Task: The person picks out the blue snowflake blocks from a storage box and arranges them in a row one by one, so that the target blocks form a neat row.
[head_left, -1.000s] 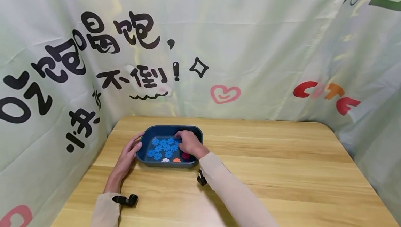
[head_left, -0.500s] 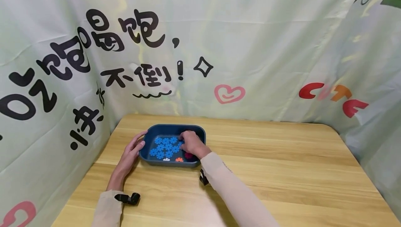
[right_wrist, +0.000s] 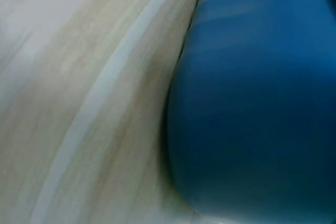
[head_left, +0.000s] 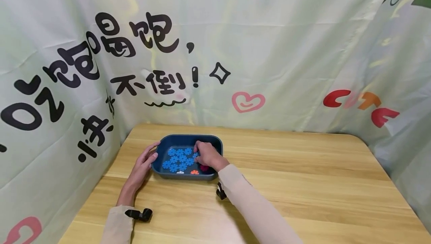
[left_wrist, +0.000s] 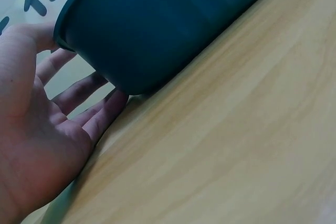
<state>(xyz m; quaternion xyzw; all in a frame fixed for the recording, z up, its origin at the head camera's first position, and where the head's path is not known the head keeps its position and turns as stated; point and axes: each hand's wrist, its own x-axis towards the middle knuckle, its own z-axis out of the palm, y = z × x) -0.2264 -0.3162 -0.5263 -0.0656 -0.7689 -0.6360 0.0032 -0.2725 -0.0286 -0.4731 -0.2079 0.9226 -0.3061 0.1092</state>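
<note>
Left hand (head_left: 139,167) at the tub (head_left: 185,177), right hand (head_left: 209,156) inside it

The dark blue tub sits on the left part of the wooden bench (head_left: 296,176), towards its far edge. Flat blue flower-shaped pieces (head_left: 181,158) lie clustered on its floor. Along the near wall are a white piece (head_left: 180,172) and an orange piece (head_left: 194,172), both partly hidden by the rim, with a dark red piece (head_left: 204,168) beneath the right hand.

The left grip is spread wide around the tub's left end, fingers against the outer wall and thumb at the rim. The right grip reaches down at the right side, thumb and forefinger bent and slightly apart beside the blue pieces; whether it has hold of one, I cannot tell. The right wrist view shows only the tub's outer wall and the bench.
</note>
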